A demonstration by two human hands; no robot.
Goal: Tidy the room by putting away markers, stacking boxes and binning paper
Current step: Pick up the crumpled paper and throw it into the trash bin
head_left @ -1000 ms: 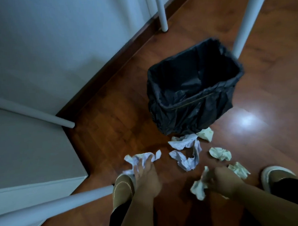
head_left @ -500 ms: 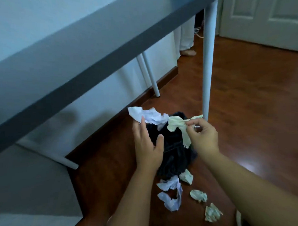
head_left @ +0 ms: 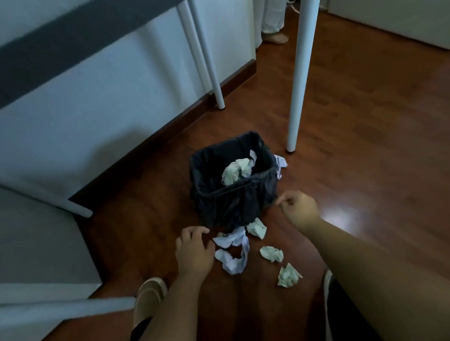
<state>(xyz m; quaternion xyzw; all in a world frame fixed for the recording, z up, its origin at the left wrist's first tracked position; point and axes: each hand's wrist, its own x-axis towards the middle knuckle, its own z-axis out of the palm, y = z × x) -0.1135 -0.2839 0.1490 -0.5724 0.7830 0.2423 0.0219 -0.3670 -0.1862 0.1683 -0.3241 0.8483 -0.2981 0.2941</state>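
A small bin (head_left: 232, 180) lined with a black bag is standing on the wooden floor (head_left: 372, 151), just beside the foot of a white table leg (head_left: 298, 71). A pale green crumpled paper ball (head_left: 237, 171) is lying inside the bin against its far right wall, with a small white scrap showing above it. A bit of white paper (head_left: 280, 164) is poking out behind the bin's right side, on the floor. In front of the bin more paper is lying loose: a long twisted white sheet (head_left: 232, 250) touching the bin's near base, a green ball (head_left: 257, 228) just beside it to the right, a second green ball (head_left: 272, 254) nearer the person, and a third green ball (head_left: 288, 276) nearest of all. The left hand (head_left: 195, 251) is hovering low over the floor just left of the white sheet, its fingers (head_left: 195, 232) loosely curled and slightly spread, holding nothing; the thumb is close to the sheet's edge, though I cannot tell whether it is touching. The right hand (head_left: 299, 205) is hanging near the bin's near right corner, its fingers loosely curled toward the thumb, with nothing visible between them. A tan slipper (head_left: 148, 300) is showing below the left forearm. Another person's bare foot (head_left: 276, 38) is standing far back by the wall, near a white door (head_left: 405, 10).
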